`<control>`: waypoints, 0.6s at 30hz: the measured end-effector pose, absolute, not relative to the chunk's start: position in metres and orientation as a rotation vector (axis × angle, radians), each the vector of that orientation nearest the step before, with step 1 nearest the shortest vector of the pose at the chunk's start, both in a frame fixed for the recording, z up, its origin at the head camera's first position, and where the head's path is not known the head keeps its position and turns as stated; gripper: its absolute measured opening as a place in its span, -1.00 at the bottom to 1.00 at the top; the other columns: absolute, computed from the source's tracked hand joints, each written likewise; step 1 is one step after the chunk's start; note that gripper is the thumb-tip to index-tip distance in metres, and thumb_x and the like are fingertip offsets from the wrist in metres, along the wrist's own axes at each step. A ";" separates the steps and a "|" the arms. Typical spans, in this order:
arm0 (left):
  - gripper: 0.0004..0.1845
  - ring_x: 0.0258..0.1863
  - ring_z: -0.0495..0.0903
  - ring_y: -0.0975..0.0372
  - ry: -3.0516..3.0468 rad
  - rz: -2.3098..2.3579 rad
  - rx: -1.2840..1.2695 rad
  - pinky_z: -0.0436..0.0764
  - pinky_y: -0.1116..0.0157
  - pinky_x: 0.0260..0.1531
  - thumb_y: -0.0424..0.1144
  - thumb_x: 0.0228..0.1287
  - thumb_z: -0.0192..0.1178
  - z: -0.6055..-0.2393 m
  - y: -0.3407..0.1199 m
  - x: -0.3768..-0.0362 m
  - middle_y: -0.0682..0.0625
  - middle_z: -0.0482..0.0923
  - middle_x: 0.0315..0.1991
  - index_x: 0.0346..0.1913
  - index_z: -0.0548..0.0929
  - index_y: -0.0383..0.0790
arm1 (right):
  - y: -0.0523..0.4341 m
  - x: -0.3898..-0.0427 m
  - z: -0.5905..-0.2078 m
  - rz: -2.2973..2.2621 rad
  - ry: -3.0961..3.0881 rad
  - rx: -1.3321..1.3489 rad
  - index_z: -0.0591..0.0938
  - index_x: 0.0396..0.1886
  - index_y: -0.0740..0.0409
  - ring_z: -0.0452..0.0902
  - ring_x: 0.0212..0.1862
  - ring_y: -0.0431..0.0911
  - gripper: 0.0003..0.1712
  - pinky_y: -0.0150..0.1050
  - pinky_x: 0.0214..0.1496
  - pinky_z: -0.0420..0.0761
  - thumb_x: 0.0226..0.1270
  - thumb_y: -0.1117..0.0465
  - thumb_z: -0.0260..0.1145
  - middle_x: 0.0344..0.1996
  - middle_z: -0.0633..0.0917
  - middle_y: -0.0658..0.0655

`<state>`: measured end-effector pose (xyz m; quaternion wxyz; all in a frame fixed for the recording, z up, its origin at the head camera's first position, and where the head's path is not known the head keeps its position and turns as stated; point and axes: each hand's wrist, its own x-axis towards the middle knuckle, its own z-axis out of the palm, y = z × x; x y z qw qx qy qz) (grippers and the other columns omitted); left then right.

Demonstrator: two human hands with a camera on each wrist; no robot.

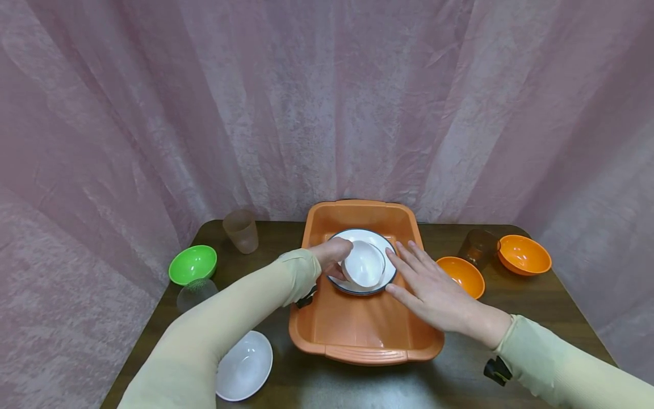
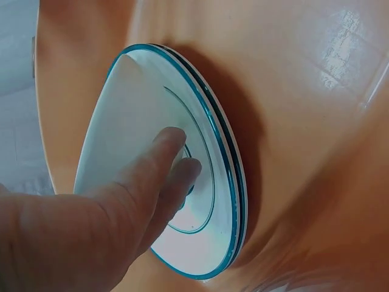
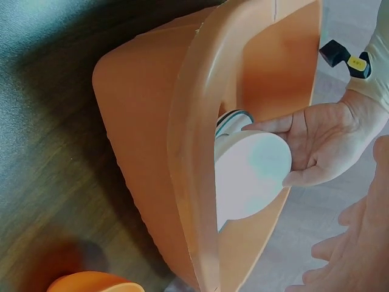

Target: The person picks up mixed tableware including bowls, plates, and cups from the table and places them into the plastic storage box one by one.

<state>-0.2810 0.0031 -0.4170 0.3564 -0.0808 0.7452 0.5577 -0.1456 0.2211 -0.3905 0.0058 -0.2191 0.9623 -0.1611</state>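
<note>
An orange plastic tub point(image 1: 357, 332) stands mid-table. Inside it lies a white plate point(image 1: 382, 240) with a dark blue rim. My left hand point(image 1: 332, 254) grips a small white bowl point(image 1: 364, 264) by its side, just over the plate. In the right wrist view the thumb and fingers of the left hand point(image 3: 322, 143) curl round the bowl point(image 3: 249, 173). The left wrist view shows the fingers point(image 2: 164, 176) in front of the plate point(image 2: 140, 109); two stacked rims show there. My right hand point(image 1: 424, 281) hovers flat with straight fingers over the tub's right side, holding nothing.
On the left stand a green bowl point(image 1: 193, 264), a clear upturned glass point(image 1: 196, 291), a brownish cup point(image 1: 241, 230) and a white bowl point(image 1: 244, 366). To the right are two orange bowls point(image 1: 462, 275) point(image 1: 523, 254) and a dark cup point(image 1: 477, 248). A pink curtain surrounds the table.
</note>
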 end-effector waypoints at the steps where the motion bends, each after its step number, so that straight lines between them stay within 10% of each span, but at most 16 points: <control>1: -0.49 0.16 0.56 -0.25 1.926 1.437 -0.213 0.65 -0.11 0.01 -0.32 0.50 -0.25 -0.417 0.003 -0.281 -0.40 0.32 0.32 0.43 0.26 -0.44 | 0.221 -0.146 -0.390 -0.504 3.011 -0.685 0.05 0.68 -0.03 -0.31 0.64 0.11 -0.11 0.25 0.55 -0.04 0.58 -0.38 -0.08 0.65 -0.05 0.10; 18: -0.45 -0.05 0.58 -0.14 1.936 1.410 -0.242 0.65 0.00 0.06 -0.23 0.63 -0.18 -0.419 0.001 -0.288 -0.35 0.26 0.37 0.54 0.15 -0.38 | 0.220 -0.146 -0.391 -0.497 3.004 -0.716 0.12 0.66 0.04 -0.30 0.64 0.13 -0.13 0.26 0.54 -0.01 0.59 -0.35 -0.07 0.64 -0.01 0.11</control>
